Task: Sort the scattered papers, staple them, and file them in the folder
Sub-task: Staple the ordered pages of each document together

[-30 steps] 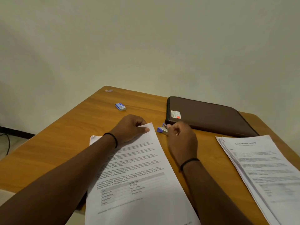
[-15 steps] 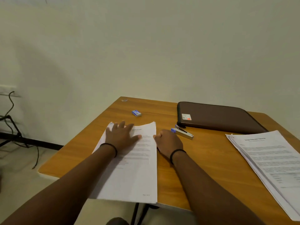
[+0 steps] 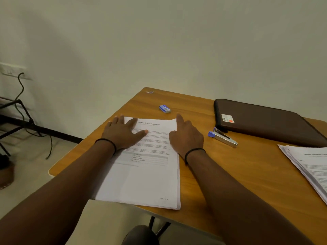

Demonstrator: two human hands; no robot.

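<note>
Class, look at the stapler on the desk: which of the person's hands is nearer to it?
Right. The right hand lies on the right edge of the paper stack, just left of the stapler. The left hand rests flat on the stack's far left side, farther away.

Papers, stapler and folder laid out on the wooden table (image 3: 230, 174)

A printed paper stack (image 3: 146, 174) is seen at the table's near-left edge; a blue-and-silver stapler (image 3: 223, 137) lies before the closed brown folder (image 3: 269, 121); a second stack (image 3: 311, 167) lies right.
</note>
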